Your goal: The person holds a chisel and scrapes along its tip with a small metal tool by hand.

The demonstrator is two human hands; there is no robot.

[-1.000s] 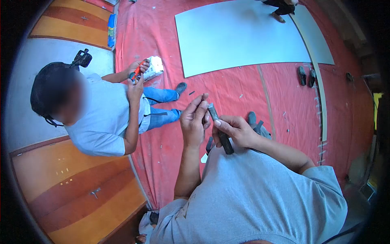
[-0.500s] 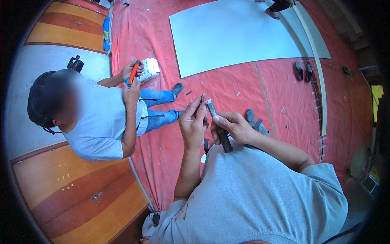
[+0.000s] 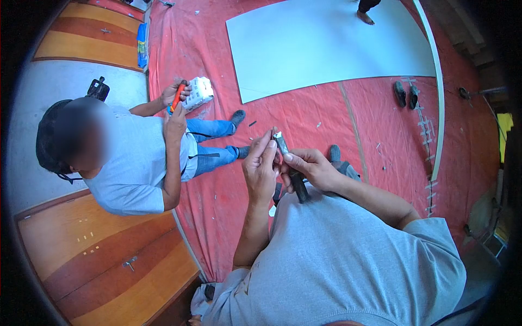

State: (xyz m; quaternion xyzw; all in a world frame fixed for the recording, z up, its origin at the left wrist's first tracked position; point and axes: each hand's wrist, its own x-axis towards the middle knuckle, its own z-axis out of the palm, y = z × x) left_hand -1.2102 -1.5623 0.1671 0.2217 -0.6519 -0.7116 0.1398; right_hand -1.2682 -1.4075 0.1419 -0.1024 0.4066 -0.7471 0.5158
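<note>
A creased red sheet [image 3: 304, 119] covers the floor, with a large pale panel [image 3: 326, 43] lying on it, a bare foot [image 3: 365, 18] on the panel and a long strip [image 3: 440, 98] along its right side. At the left, a co-worker [image 3: 128, 146] stands before a wall with wooden doors [image 3: 98, 261], holding an orange tool [image 3: 177, 98]. In front of the wearer's chest, the right hand [image 3: 315, 168] is clamped around a dark tool [image 3: 282, 145], thumb along its side, with the lighter end tilted up and away from the body. The left hand [image 3: 260, 171] has its thumb and fingers drawn close together right beside that end; whether they pinch something small or touch the tool, I cannot tell. If the end is sharp, a slip of the right thumb could drive it into the left fingertips. A loosened grip could drop the tool towards the feet, and any small piece would be hard to find among the scraps and creases below.
</note>
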